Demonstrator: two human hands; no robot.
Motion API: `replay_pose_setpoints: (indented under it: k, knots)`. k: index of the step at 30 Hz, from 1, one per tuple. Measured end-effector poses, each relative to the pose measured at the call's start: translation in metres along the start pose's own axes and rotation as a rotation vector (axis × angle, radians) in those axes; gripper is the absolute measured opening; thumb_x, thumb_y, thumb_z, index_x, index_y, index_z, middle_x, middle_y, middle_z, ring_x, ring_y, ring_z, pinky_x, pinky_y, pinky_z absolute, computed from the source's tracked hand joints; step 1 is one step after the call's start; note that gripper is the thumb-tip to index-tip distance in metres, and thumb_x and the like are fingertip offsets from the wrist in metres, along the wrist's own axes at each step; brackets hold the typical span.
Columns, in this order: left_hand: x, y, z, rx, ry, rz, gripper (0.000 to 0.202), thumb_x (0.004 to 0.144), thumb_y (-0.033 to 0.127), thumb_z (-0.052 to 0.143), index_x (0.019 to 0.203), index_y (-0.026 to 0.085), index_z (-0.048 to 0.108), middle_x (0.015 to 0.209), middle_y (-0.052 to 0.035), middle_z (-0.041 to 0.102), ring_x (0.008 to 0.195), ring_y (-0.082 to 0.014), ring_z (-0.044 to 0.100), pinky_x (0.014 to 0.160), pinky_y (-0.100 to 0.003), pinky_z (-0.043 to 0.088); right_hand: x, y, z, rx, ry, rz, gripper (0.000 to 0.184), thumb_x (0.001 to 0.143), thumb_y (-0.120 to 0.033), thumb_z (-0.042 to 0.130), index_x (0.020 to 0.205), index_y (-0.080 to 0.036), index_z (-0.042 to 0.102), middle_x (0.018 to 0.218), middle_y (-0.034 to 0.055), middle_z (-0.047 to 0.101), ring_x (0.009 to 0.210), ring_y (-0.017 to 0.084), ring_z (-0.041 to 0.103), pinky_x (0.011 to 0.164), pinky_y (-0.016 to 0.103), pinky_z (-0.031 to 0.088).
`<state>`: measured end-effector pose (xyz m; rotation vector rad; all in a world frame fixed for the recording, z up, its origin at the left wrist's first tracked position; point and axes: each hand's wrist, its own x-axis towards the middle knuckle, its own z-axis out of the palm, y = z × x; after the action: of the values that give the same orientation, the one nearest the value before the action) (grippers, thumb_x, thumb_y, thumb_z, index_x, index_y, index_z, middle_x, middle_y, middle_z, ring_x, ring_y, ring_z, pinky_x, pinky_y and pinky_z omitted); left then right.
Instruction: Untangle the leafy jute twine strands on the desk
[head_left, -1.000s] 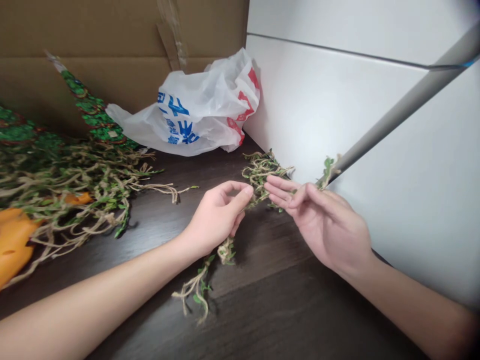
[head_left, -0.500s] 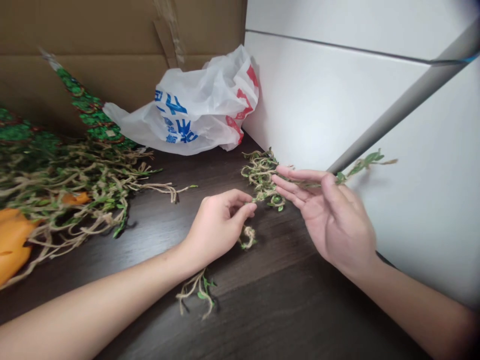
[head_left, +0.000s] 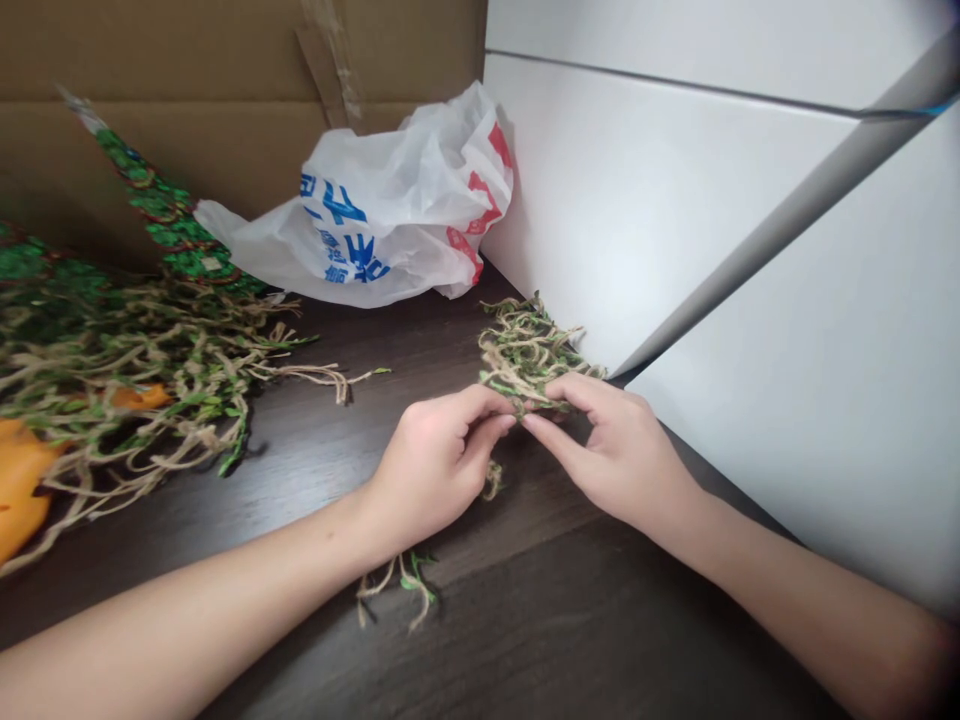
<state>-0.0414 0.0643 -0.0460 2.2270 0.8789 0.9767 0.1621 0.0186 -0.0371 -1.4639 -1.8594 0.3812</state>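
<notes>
My left hand (head_left: 442,455) pinches a piece of leafy twine (head_left: 491,482), tan cord with small green leaves, between thumb and forefinger. Part of it curls below the fingers, and loose cord ends (head_left: 405,585) stick out under my left wrist. Facing it, my right hand (head_left: 611,440) has thumb and forefinger closing on the same twine, fingertips almost touching those of the left. Just beyond both hands lies a small heap of leafy twine (head_left: 525,340) against the white panel. The exact spot held is partly hidden by the fingertips.
A larger tangle of leafy twine (head_left: 187,370) spreads at left, with an orange object (head_left: 22,490) beside it. Behind stand a green cone-shaped tree decoration (head_left: 169,220), a white plastic bag (head_left: 405,200) and cardboard (head_left: 187,60). A white panel (head_left: 637,190) borders the dark tabletop (head_left: 570,620) on the right.
My right hand was spread with a leafy strand across it at the right. It has turned over and moved left to the twine at my left fingertips; the strand now lies at the heap.
</notes>
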Motion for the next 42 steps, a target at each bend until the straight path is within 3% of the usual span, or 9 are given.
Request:
replay_pose_setpoints:
  k: [9,16,22,24,27,33,42]
  knots:
    - [-0.005,-0.001,0.0,0.208,-0.01,0.152,0.012,0.096,0.01,0.06,0.096,0.019,0.067,0.077,0.0009,0.076,0.061,-0.0132,0.066,0.06,-0.026,0.045,0.002,0.001,-0.001,-0.052,-0.087,-0.043,0.014,0.097,-0.012,0.061,0.089,-0.022,0.055,0.083,0.0015,0.063,0.076,0.019,0.06,0.069,0.031,0.043]
    - [-0.006,0.001,-0.002,0.285,-0.004,0.184,0.013,0.093,0.008,0.058,0.089,0.019,0.065,0.073,-0.0001,0.074,0.058,-0.0152,0.065,0.058,-0.028,0.043,0.003,0.001,-0.002,-0.065,-0.077,-0.058,0.013,0.095,-0.008,0.059,0.091,-0.02,0.057,0.086,0.0028,0.063,0.079,0.019,0.06,0.071,0.031,0.043]
    - [-0.007,0.0,-0.001,0.331,0.017,0.157,0.007,0.099,0.022,0.063,0.104,0.021,0.068,0.08,0.0004,0.078,0.063,-0.0166,0.069,0.064,-0.031,0.047,0.001,0.001,0.0,0.0,-0.066,-0.007,0.007,0.096,-0.015,0.062,0.093,-0.021,0.061,0.087,0.0027,0.067,0.076,0.019,0.062,0.07,0.032,0.047]
    - [-0.007,-0.001,0.0,0.346,0.004,0.174,0.011,0.099,0.024,0.064,0.109,0.021,0.068,0.089,-0.0017,0.08,0.073,-0.0187,0.073,0.07,-0.033,0.05,0.0,0.0,0.001,0.034,-0.058,0.014,0.005,0.096,-0.017,0.063,0.094,-0.021,0.063,0.087,0.0025,0.068,0.073,0.018,0.062,0.068,0.032,0.047]
    - [-0.005,-0.002,0.001,0.376,0.021,0.238,0.009,0.099,0.021,0.062,0.104,0.02,0.07,0.102,-0.0058,0.079,0.089,-0.0218,0.072,0.079,-0.036,0.052,-0.002,-0.004,0.001,0.049,-0.063,0.007,0.006,0.095,-0.016,0.063,0.091,-0.021,0.064,0.085,0.002,0.068,0.071,0.017,0.062,0.067,0.032,0.048]
    - [-0.001,-0.003,-0.001,0.442,-0.007,0.328,0.01,0.101,0.019,0.06,0.096,0.018,0.068,0.095,-0.0059,0.075,0.086,-0.0219,0.066,0.074,-0.038,0.045,-0.002,-0.008,-0.001,0.078,-0.106,0.047,0.009,0.093,-0.016,0.063,0.087,-0.021,0.064,0.079,0.0013,0.068,0.068,0.017,0.063,0.064,0.031,0.048]
    - [0.002,-0.003,-0.001,0.21,-0.053,0.136,0.005,0.103,0.019,0.058,0.1,0.019,0.062,0.095,-0.002,0.069,0.089,-0.018,0.063,0.082,-0.036,0.04,0.002,-0.002,-0.002,0.417,-0.179,0.295,0.005,0.094,-0.025,0.068,0.091,-0.022,0.066,0.061,-0.0037,0.063,0.058,0.017,0.067,0.054,0.028,0.05]
